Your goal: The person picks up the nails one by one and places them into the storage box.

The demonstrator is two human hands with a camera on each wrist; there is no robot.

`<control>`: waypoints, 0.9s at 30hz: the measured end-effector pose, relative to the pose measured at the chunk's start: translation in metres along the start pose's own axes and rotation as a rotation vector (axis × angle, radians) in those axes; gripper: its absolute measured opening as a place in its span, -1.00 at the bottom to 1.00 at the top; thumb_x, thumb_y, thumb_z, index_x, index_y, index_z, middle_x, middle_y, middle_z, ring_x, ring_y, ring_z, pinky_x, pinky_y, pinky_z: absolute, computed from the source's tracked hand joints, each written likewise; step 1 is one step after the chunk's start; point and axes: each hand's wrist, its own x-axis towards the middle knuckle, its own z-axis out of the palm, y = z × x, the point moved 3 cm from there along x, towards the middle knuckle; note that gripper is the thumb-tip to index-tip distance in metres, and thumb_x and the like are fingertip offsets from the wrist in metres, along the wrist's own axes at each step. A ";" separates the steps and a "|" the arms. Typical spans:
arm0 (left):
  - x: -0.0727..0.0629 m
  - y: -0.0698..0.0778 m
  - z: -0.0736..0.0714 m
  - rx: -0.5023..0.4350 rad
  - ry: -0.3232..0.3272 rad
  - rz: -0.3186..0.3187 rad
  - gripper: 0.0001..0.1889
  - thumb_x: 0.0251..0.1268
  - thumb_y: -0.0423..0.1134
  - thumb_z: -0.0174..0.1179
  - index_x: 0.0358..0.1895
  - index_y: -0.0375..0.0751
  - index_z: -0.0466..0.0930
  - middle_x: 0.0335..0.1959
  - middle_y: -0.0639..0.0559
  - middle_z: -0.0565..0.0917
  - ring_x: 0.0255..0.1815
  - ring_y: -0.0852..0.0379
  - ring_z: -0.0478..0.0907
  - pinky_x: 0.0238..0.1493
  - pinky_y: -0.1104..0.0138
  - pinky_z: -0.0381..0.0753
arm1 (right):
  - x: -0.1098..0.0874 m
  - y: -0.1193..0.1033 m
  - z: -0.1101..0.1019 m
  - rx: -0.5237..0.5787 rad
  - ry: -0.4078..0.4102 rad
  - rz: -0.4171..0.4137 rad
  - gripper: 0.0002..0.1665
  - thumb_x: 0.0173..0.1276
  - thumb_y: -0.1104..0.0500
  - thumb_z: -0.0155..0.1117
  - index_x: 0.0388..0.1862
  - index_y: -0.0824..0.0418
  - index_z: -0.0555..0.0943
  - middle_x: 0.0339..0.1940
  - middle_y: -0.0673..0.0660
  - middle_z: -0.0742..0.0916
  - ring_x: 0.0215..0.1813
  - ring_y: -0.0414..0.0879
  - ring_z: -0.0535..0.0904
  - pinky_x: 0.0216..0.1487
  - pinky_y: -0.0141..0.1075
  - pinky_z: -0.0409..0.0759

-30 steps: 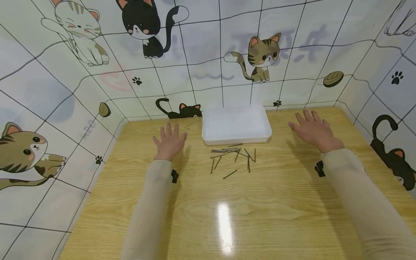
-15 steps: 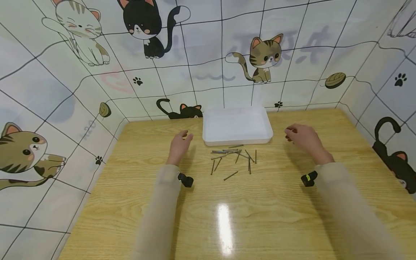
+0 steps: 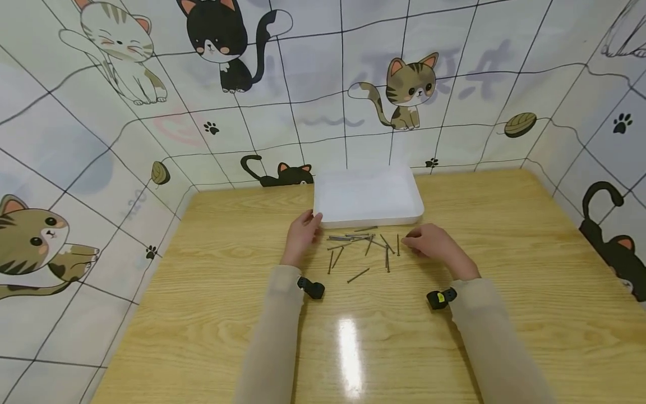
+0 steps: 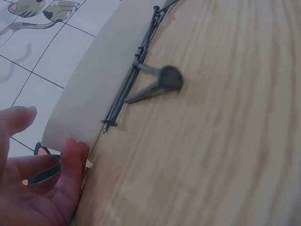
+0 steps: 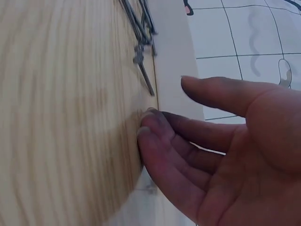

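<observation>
Since half a second ago the left hand (image 3: pixel 300 238) has shifted from left of the white tray (image 3: pixel 370 223) to its near left corner, and the right hand (image 3: pixel 431 244) from the tray's right side to just this side of its near right corner. Nearest, well this side of the tray, the pale sleeves (image 3: pixel 275 331) reach over the wood-grain bench (image 3: pixel 323 348), each with a small black camera (image 3: pixel 314 289) at the wrist. Farther in, before the tray's near edge, lie the nails (image 3: pixel 387 259), one slanting by itself farthest from the tray, others crossing in a loose heap close to that edge. The right grip is apart, thumb clear of the bent fingers, beside the rightmost nail (image 3: pixel 398 245). The left grip is apart too, thumb clear of the fingers at the tray's corner; whether they touch it I cannot tell. Behind the tray rises a white backdrop (image 3: pixel 323 120) with grid lines, paw prints (image 3: pixel 212 131) and drawn cats (image 3: pixel 410 92)
</observation>
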 end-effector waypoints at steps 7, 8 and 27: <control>0.005 -0.001 0.008 -0.138 -0.018 -0.001 -0.48 0.26 -0.11 0.07 0.28 -0.09 0.25 0.01 -0.04 0.51 -0.28 -0.04 0.59 -0.31 0.22 0.61 | 0.001 -0.015 0.012 -0.101 0.073 0.018 -0.68 0.30 0.06 0.09 -0.47 0.28 0.60 -0.77 0.05 0.47 -0.70 -0.12 0.33 -0.61 -0.31 0.33; 0.005 -0.002 0.008 -0.155 -0.021 0.000 -0.49 0.26 -0.13 0.07 0.28 -0.09 0.25 0.02 -0.05 0.50 -0.27 -0.05 0.59 -0.29 0.22 0.61 | 0.002 -0.017 0.013 -0.112 0.078 0.025 -0.67 0.28 0.05 0.10 -0.49 0.27 0.60 -0.80 0.03 0.45 -0.72 -0.13 0.30 -0.63 -0.31 0.31; 0.005 -0.010 0.011 -0.234 0.021 0.045 -0.48 0.23 -0.19 0.12 0.27 -0.12 0.28 0.01 -0.06 0.51 -0.24 -0.01 0.59 -0.22 0.29 0.59 | 0.001 -0.029 0.016 -0.239 0.119 0.000 -0.80 0.20 0.27 0.10 -0.31 0.36 0.63 -0.40 0.18 0.66 -0.47 -0.06 0.51 -0.45 -0.22 0.50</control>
